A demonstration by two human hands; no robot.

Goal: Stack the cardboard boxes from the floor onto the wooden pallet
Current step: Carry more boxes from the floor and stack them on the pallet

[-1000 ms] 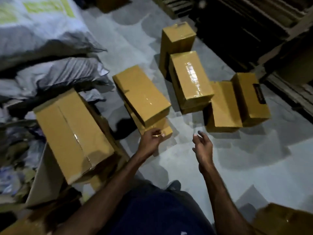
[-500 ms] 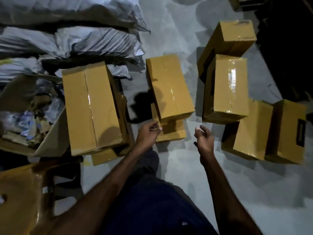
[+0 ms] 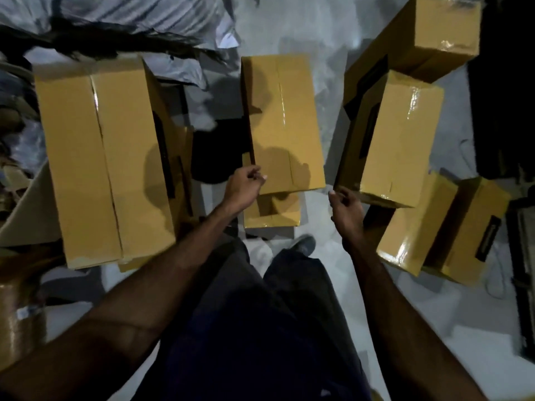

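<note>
Looking down past your dark trousers and one shoe, you have sealed cardboard boxes spread over the pale floor. Your left hand sits at the near left corner of the middle box, fingers curled in against that corner; whether they actually grip the edge or only touch it, you cannot tell. That box is taped shut along its top seam and rests on a lower box, whose near end sticks out beneath it. Your right hand hangs over the bare floor between the middle box and the box on the right, fingers loosely bent and holding nothing, just short of that box's near corner.

To the left lies the large box, flaps closed with a dark gap down the seam, sitting on more cardboard. Behind the right box, another box lies touching it. Two glossy boxes lean side by side at the near right, the outer one bearing a dark label. All boxes are closed, so their contents stay hidden. Crumpled grey plastic sacks pile up at the far left. No pallet is identifiable in view
</note>
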